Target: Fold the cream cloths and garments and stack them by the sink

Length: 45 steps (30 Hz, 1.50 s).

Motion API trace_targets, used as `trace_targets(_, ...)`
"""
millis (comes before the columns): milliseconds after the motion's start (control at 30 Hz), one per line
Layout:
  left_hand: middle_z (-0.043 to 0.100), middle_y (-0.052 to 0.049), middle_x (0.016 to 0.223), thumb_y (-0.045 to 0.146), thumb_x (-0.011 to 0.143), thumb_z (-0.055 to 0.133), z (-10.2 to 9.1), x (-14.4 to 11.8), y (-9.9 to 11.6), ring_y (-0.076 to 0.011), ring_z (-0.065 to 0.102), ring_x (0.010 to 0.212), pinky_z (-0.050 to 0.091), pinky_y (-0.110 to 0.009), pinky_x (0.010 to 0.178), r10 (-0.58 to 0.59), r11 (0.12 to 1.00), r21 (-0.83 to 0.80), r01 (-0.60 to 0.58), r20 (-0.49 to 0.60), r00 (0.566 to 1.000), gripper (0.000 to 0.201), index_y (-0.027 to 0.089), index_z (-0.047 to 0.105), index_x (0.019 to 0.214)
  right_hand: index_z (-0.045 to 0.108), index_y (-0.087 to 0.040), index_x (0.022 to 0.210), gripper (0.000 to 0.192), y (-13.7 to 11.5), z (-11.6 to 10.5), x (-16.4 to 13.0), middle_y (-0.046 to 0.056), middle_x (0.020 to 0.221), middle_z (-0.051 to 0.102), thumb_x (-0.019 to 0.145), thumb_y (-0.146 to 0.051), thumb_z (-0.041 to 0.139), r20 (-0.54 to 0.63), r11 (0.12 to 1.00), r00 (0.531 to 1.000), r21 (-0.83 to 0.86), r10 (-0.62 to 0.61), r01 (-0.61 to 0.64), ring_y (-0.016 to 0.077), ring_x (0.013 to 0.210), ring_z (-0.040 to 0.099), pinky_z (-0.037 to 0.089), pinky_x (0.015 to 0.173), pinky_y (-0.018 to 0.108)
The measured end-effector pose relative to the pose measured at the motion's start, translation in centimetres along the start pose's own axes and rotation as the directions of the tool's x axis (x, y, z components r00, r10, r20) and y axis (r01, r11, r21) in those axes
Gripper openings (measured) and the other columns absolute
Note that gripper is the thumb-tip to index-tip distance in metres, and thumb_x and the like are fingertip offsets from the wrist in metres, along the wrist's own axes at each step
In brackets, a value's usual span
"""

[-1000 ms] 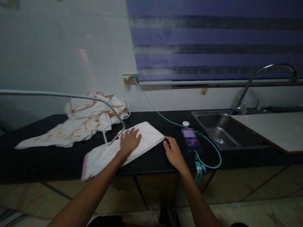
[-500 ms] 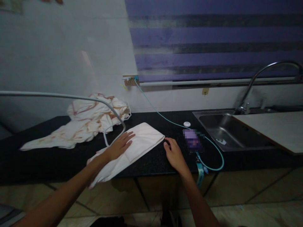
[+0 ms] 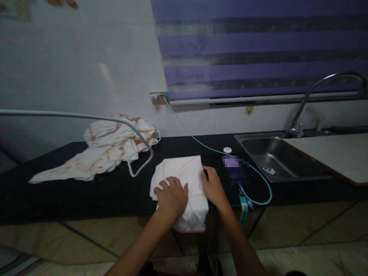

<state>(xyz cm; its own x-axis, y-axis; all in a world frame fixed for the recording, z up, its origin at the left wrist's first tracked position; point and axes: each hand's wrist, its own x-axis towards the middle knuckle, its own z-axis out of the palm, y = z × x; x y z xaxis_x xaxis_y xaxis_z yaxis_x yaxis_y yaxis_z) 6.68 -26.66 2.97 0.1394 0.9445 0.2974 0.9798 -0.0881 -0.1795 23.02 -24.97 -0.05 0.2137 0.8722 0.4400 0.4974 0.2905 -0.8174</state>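
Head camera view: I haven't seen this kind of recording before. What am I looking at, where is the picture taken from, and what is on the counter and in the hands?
No machine here: a person works with two bare hands, filmed by a camera on their head looking forward and down. The left hand lies flat on a folded white cloth that overhangs the front edge of the black stone counter; the right hand presses its right edge. Neither hand grips anything. Behind lies a crumpled white cloth with reddish stains under a bent grey tube. To the right are a blurred purple phone on a teal cable and a steel sink.
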Motion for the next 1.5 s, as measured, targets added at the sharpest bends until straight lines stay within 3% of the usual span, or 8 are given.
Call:
trace_targets(167, 0.064, -0.025, 0.123, 0.063, 0.099, 0.036, -1.5, 1.9, -2.1, -0.0466, 0.059, 0.113, 0.050, -0.062, 0.088, 0.146, 0.976, -0.174, -0.131, 0.075, 0.986, 0.061, 0.015, 0.072, 0.113, 0.063, -0.013, 0.132, 0.043, 0.1, 0.0, -0.1, 0.019, 0.134, 0.061, 0.103, -0.035, 0.041, -0.009, 0.999, 1.000, -0.040, -0.014, 0.014, 0.0266, 0.131, 0.056, 0.041, 0.118, 0.044)
trace_targets(400, 0.056, -0.016, 0.148, 0.045, 0.105, 0.034, 5.0, 4.6, -7.1, -0.0321, 0.049, 0.137, 0.040, -0.050, 0.118, 0.199, 0.878, -0.410, -0.248, -0.159, 0.967, 0.052, 0.016, 0.063, 0.137, 0.053, -0.013, 0.148, 0.053, -0.6, 0.0, -1.1, 0.021, 0.156, 0.047, 0.103, -0.039, 0.048, 0.188, 0.964, 0.977, -0.222, -0.104, 0.146, 0.0313, 0.148, 0.041, 0.035, 0.122, 0.049)
trace_targets(567, 0.057, -0.017, 0.147, 0.047, 0.105, 0.036, 5.6, 3.5, -6.7, -0.0335, 0.048, 0.137, 0.038, -0.051, 0.120, 0.194, 0.845, -0.453, -0.284, -0.235, 0.952, 0.053, 0.014, 0.064, 0.136, 0.055, -0.011, 0.148, 0.054, -1.1, 0.0, -1.7, 0.025, 0.163, 0.039, 0.104, -0.041, 0.049, 0.314, 0.906, 0.944, -0.362, -0.102, 0.219, 0.0370, 0.154, 0.034, 0.030, 0.123, 0.054)
trace_targets(733, 0.055, -0.021, 0.138, 0.053, 0.102, 0.043, 5.2, 2.8, -7.0, -0.0362, 0.049, 0.134, 0.041, -0.052, 0.116, -0.009, 0.789, -0.596, -0.150, -0.255, 0.967, 0.053, 0.014, 0.061, 0.133, 0.053, -0.013, 0.150, 0.055, -0.8, 0.1, -1.8, 0.023, 0.165, 0.037, 0.104, -0.043, 0.049, 0.323, 0.887, 0.941, -0.400, -0.101, 0.233, 0.0374, 0.155, 0.032, 0.027, 0.124, 0.055)
trace_targets(900, 0.056, -0.017, 0.113, 0.064, 0.096, 0.044, 5.4, 3.3, -8.4, -0.0363, 0.059, 0.114, 0.048, -0.055, 0.106, -0.327, 0.658, -0.728, 0.194, -0.044, 0.944, 0.059, 0.014, 0.058, 0.123, 0.053, -0.014, 0.151, 0.056, -0.8, 0.4, -2.0, 0.024, 0.166, 0.036, 0.103, -0.044, 0.049, 0.302, 0.880, 0.950, -0.425, -0.082, 0.211, 0.0402, 0.156, 0.029, 0.025, 0.124, 0.059)
trace_targets(1233, 0.057, -0.015, 0.117, 0.068, 0.094, 0.046, 6.0, 3.1, -7.6, -0.0385, 0.057, 0.118, 0.045, -0.058, 0.107, -0.193, 0.793, -0.599, 0.114, -0.070, 0.979, 0.056, 0.017, 0.052, 0.117, 0.055, -0.016, 0.149, 0.056, -0.7, 0.7, -2.2, 0.023, 0.161, 0.044, 0.102, -0.044, 0.053, 0.279, 0.888, 0.958, -0.421, -0.067, 0.184, 0.0406, 0.156, 0.030, 0.023, 0.124, 0.061)
trace_targets(1367, 0.055, -0.011, 0.115, 0.063, 0.093, 0.050, 4.7, 1.8, -7.7, -0.0325, 0.058, 0.112, 0.048, -0.054, 0.106, -0.279, 0.633, -0.773, 0.049, -0.169, 0.945, 0.047, 0.020, 0.053, 0.111, 0.055, -0.013, 0.149, 0.057, -0.7, 0.5, -2.3, 0.025, 0.160, 0.044, 0.101, -0.044, 0.053, 0.303, 0.883, 0.951, -0.427, -0.066, 0.197, 0.0429, 0.155, 0.031, 0.024, 0.123, 0.062)
trace_targets(1500, 0.056, -0.007, 0.110, 0.061, 0.086, 0.062, 4.1, -2.6, -7.0, -0.0242, 0.061, 0.100, 0.055, -0.042, 0.093, -0.574, 0.283, -0.958, 0.041, -0.135, 0.808, 0.044, 0.022, 0.054, 0.105, 0.057, -0.015, 0.147, 0.054, -0.9, 0.5, -2.3, 0.024, 0.159, 0.046, 0.101, -0.042, 0.053, 0.270, 0.891, 0.959, -0.411, -0.084, 0.194, 0.0423, 0.153, 0.034, 0.025, 0.123, 0.062)
